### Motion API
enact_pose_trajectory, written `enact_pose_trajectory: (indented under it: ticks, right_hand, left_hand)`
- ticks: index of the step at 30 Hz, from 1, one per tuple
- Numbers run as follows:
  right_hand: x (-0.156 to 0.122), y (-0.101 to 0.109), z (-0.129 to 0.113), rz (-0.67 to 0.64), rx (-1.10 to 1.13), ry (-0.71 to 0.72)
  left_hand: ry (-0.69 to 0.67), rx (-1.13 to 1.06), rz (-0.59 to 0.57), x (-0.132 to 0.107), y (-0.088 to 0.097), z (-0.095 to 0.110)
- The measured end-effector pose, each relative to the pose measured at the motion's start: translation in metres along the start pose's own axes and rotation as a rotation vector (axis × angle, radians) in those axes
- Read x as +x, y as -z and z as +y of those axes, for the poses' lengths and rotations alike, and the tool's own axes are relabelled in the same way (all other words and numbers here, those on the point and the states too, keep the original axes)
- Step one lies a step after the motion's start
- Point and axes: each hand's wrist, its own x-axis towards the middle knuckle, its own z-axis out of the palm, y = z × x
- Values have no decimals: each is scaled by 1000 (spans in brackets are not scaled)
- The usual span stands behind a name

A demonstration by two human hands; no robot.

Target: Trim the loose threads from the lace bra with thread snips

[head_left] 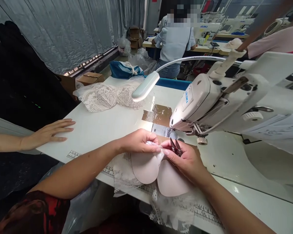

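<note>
A white lace bra [146,167] with two smooth pale cups lies toward me at the table's front edge, its lace hanging over. My left hand [140,141] pinches the bra's middle between thumb and fingers. Close beside it, my right hand [182,157] pinches the same middle part with thumb and forefinger. Small dark thread snips [176,148] are tucked in the right hand, blades pointing up and away from the fabric. The white sewing machine's head [195,97] stands just beyond my hands, with its needle area near the right fingers.
Another lace bra [104,96] lies at the table's far left. A lamp [146,86] on a bendy neck hangs over the table. Another person's hand [51,131] rests flat on the left edge. A person [173,42] sits at machines behind; a pink sleeve [278,42] shows at right.
</note>
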Motion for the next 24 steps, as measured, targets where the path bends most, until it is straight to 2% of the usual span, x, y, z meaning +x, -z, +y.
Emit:
enact_pose_trajectory:
  ticks: [6,11,17,21,24]
  right_hand:
    - [-2,11,13,-25,-181,47]
    - [-3,17,10,-45,-164,-6]
    - [0,10,2,-102,-89,-29]
    - [1,5,0,-65,-99,45]
    - [1,4,0,-36,-117,34]
  left_hand:
    - [80,-124,-34,0,3,-5]
    - [133,-187,-11,1,2,-4]
    - [154,-279,0,2,-1,-8]
    - [140,-277,3,2,-2,-8]
    - [163,-257,19,0,-2,-5]
